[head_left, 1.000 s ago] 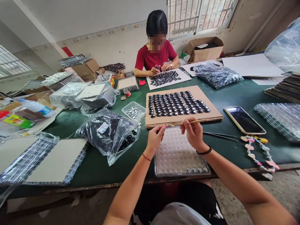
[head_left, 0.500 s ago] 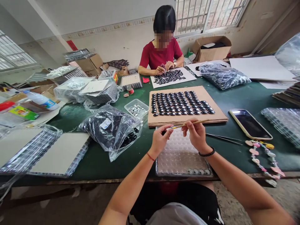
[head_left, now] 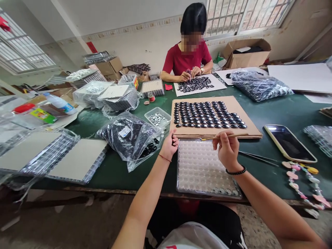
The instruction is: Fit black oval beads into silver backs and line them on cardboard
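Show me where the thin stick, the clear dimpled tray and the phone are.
Thin stick (head_left: pixel 241 135): head view, on its length toward the picture's right.
Clear dimpled tray (head_left: pixel 197 168): head view, on its dimpled surface.
Phone (head_left: pixel 289 142): head view, on its dark screen.

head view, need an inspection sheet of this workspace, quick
surface: green tabletop
job's things: black oval pieces in rows on cardboard; clear tray, small pieces near its near right corner
clutter: phone, tweezers and bead string at right; plastic bag and bottle at left
hands: left hand curled around something dark; right hand holding thin stick
cables: nothing seen
surroundings: co-worker in red opposite, barred window, cardboard box
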The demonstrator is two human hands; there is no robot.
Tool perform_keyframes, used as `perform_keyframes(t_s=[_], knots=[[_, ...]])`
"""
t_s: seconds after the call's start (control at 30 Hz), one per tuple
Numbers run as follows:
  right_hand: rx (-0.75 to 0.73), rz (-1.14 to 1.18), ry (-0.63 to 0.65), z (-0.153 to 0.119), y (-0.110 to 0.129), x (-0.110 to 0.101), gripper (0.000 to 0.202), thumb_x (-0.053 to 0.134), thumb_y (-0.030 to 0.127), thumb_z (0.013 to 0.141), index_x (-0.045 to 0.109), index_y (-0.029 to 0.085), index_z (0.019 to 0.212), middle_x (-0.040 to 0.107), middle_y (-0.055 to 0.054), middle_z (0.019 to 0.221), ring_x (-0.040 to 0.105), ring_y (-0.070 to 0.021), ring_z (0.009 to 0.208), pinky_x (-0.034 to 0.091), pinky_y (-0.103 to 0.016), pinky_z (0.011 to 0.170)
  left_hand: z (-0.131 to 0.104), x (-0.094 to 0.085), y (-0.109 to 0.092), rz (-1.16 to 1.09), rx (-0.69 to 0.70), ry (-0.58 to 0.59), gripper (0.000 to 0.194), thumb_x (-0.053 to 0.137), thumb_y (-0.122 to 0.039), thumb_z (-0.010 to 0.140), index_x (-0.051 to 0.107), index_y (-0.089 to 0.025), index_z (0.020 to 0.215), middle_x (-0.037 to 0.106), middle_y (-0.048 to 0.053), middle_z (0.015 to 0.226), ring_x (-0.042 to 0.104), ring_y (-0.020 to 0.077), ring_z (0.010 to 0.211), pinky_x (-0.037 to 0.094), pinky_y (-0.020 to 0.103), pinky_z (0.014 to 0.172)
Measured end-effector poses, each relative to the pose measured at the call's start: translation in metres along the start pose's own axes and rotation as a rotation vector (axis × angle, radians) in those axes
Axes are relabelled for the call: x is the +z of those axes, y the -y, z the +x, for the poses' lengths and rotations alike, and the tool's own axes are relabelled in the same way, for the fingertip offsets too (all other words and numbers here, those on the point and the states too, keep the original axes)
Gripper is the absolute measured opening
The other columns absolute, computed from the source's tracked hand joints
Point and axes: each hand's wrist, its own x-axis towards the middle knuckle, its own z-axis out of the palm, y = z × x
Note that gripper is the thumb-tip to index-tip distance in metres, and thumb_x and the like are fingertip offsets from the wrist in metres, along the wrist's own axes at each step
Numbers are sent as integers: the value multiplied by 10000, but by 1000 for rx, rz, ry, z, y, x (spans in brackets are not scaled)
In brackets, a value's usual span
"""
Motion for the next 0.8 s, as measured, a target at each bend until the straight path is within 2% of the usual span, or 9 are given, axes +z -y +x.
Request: perform_keyframes(t_s=[0.17, 0.23, 0.33, 0.43, 0.5, 0.6, 0.8], knots=[[-45, -58, 13, 0, 4, 0, 177, 478, 316, 871, 503, 197, 743, 487, 49, 525, 445, -68, 392, 350, -198, 368, -11, 4, 13, 111, 65, 45, 352, 663, -465, 659, 498, -154, 673, 315, -107, 406, 250, 17, 316, 158, 154, 326], [-70, -78, 27, 0, 6, 0, 174, 466, 300, 877, 503, 194, 745, 501, 46, 529, 448, -68, 393, 350, -201, 377, -19, 8, 18, 293, 147, 101, 352, 698, -450, 613, 535, -143, 665, 398, -87, 432, 323, 21, 337, 205, 159, 346], [-123, -116, 59, -2, 6, -1, 158, 452, 269, 883, 506, 191, 757, 520, 38, 553, 454, -70, 401, 348, -203, 384, -30, 12, 22, 697, 354, 223, 296, 658, -427, 667, 630, -147, 758, 532, -42, 522, 473, 58, 438, 329, 180, 443], [-166, -200, 126, -5, 5, -3, 145, 442, 252, 885, 506, 192, 770, 534, 25, 604, 449, -68, 417, 347, -207, 399, -36, 14, 26, 969, 492, 300, 286, 596, -438, 726, 662, -160, 748, 557, -28, 513, 498, 82, 473, 365, 203, 513], [-185, -284, 198, -7, 5, -4, 140, 437, 239, 884, 506, 193, 772, 540, 15, 640, 450, -68, 439, 354, -209, 423, -37, 14, 27, 992, 474, 313, 309, 613, -454, 705, 665, -154, 758, 580, -16, 533, 503, 92, 481, 368, 207, 512], [-225, -433, 318, -7, 5, -5, 116, 443, 210, 876, 505, 196, 778, 540, 10, 658, 453, -70, 469, 357, -207, 457, -36, 14, 27, 975, 426, 331, 372, 649, -455, 667, 668, -145, 873, 616, 4, 610, 494, 98, 507, 355, 207, 500], [-274, -666, 425, -4, 7, -4, 153, 417, 228, 884, 500, 193, 761, 560, -8, 652, 462, -85, 493, 351, -217, 491, -34, 16, 24, 1049, 445, 359, 355, 644, -390, 687, 676, -149, 947, 507, -33, 544, 339, 73, 474, 265, 202, 464]])
